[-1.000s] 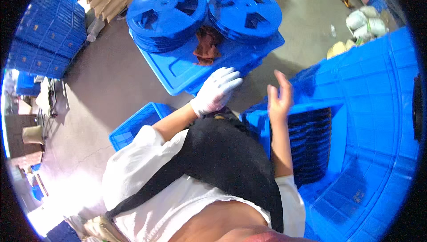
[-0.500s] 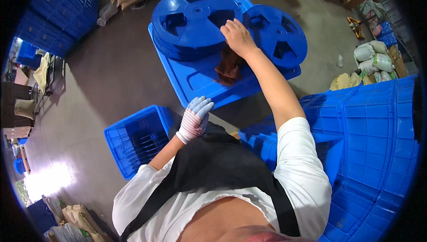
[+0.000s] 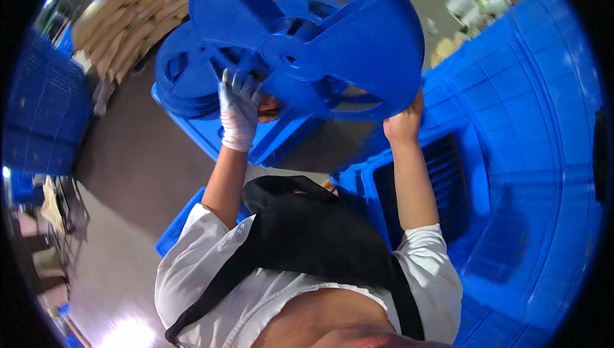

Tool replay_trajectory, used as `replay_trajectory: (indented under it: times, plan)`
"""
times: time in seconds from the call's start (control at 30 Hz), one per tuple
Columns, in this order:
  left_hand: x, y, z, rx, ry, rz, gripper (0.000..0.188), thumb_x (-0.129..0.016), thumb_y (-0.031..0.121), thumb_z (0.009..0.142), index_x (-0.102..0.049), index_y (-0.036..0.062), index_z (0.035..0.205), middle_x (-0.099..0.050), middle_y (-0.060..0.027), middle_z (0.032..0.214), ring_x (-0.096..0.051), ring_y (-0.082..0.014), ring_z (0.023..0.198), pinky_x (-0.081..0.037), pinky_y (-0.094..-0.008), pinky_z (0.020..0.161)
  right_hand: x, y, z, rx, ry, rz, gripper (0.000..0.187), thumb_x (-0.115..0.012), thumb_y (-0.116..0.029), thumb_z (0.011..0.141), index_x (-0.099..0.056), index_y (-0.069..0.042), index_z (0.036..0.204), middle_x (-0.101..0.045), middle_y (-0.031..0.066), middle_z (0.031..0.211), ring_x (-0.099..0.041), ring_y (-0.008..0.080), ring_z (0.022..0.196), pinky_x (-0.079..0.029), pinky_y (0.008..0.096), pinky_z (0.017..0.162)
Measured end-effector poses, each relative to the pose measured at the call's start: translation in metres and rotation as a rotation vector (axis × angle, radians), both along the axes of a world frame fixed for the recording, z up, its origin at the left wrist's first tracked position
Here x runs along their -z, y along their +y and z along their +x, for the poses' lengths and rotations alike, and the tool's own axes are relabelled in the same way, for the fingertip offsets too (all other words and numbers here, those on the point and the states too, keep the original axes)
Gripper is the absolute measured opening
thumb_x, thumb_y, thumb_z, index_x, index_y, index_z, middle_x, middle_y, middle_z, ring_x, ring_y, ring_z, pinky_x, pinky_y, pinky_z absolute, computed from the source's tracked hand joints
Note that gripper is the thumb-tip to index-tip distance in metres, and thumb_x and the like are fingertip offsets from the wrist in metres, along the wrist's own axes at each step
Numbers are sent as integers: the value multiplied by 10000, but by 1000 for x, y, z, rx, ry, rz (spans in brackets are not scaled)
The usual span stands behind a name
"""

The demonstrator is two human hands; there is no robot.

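Note:
A large blue plastic reel, with wedge-shaped openings and a round hub, is held up and tilted in front of me. My right hand, bare, grips its lower right rim; the fingers are partly hidden behind it. My left hand, in a white striped glove with grey fingers, is raised at the reel's lower left edge, its fingers apart. Whether it touches the reel I cannot tell. Behind that hand, a stack of similar blue reels sits on a blue lid-like platform. A brown cloth shows beside the glove.
Blue crates stand along my right, and an open blue crate with a ribbed inside is below my right forearm. Another crate is by my left elbow. Brown sacks are piled far left; white sacks lie far right.
My right hand has lifted a reel off the platform and brought it nearer, to the right. My left hand has risen from my waist toward it. The view has turned to the right.

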State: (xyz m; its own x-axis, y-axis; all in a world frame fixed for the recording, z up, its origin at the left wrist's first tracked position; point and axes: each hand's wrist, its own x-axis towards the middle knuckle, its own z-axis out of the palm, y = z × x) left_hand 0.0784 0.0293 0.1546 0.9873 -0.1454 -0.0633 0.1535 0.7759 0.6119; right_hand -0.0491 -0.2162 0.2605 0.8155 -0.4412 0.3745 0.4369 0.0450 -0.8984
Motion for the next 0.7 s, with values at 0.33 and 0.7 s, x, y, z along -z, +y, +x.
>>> replay_trajectory:
  times: [0.33, 0.7]
  plan:
    - [-44, -97, -25, 620, -38, -314, 671, -438, 545, 957, -395, 59, 1417, -485, -190, 1388, -533, -406, 1185, -422, -578, 1022, 56, -65, -126, 248, 208, 682, 278, -528, -213, 966, -572, -45, 1184, -663, 167, 1071, -672, 228, 743, -604, 404, 708]
    - [-15, -142, -50, 669, 73, -135, 520, -333, 402, 1013, -483, 31, 1345, -591, -145, 1277, -643, -334, 1032, -498, -488, 966, 82, -58, -190, 303, 30, 619, 331, -574, -155, 938, -557, -24, 1241, -658, 190, 1125, -694, 250, 753, -604, 410, 717]
